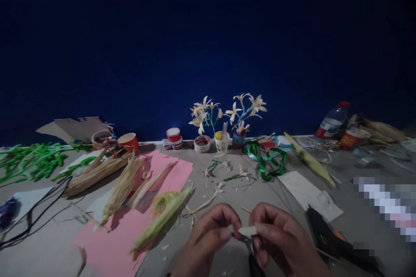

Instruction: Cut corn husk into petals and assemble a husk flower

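Note:
My left hand [211, 236] and my right hand [279, 238] meet low in the middle of the view, fingers bent into pinches. A small pale strip of corn husk [248, 230] spans the gap between the fingertips. The right thumb and forefinger grip one end, while the left fingertips close at the other. Just beneath, a thin dark-metal tool with a black handle [255, 267], looking like scissors, points up between the hands. Whether the right hand's lower fingers hold it, I cannot tell. Husk scraps [208, 199] lie beyond the left hand.
A black glue gun [334, 242] lies right of my right hand, near white paper [310, 194]. Green ribbon [264, 160] is behind. Husk flowers [208, 112] stand in a paper cup [222, 143]. Leftward are pink paper [110, 238], a green husk [162, 225] and dried husks [121, 186].

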`<state>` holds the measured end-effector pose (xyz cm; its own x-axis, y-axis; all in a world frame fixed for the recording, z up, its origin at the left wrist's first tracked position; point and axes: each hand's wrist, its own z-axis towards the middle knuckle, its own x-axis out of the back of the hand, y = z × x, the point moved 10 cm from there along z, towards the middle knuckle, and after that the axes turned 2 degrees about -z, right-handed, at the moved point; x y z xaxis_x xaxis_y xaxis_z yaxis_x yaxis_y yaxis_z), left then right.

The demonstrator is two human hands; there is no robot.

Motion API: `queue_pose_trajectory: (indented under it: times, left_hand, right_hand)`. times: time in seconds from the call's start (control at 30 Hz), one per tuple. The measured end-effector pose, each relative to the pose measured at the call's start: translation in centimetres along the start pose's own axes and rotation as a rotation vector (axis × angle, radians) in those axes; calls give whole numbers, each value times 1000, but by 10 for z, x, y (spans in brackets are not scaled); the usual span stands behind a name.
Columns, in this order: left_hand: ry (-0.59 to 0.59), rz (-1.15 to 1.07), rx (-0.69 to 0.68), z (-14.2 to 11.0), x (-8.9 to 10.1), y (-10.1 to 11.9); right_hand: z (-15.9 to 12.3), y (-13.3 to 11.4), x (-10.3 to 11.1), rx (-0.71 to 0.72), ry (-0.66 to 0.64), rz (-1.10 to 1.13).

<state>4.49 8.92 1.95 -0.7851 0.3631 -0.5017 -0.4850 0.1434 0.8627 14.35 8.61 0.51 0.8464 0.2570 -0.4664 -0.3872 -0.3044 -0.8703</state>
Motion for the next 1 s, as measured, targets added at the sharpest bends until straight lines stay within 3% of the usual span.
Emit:
queue_pose_trajectory:
  times: [0.13, 0.33, 0.43, 0.5, 0.6, 0.77, 0.87, 1.0]
  left_hand:
    - [-1, 130, 7, -1, -3, -1]
    - [0, 281, -29, -3, -7, 11]
    - [-14, 376, -21, -4, -7, 15]
    - [-40, 338, 22, -4, -9, 11]
    - [-95, 102, 130, -4, -16, -4]
    - [-53, -208, 148, -2, -16, -17]
    - [-38, -189, 134, -3, -12, -18]
    - [15, -3, 87, -5, -6, -9]
  right_hand:
    - [-4, -12, -4, 40, 7, -156]
    - [-6, -19, -17, 46, -111, -342]
    - [-3, -20, -16, 49, -106, -443]
    - [-1, -13, -16, 8, -123, -373]
    - [1, 6, -14, -81, -141, -123]
    - [3, 15, -7, -95, -111, 36]
    - [-2, 4, -11, -67, -139, -9]
    - [-9, -12, -18, 3, -155, -303]
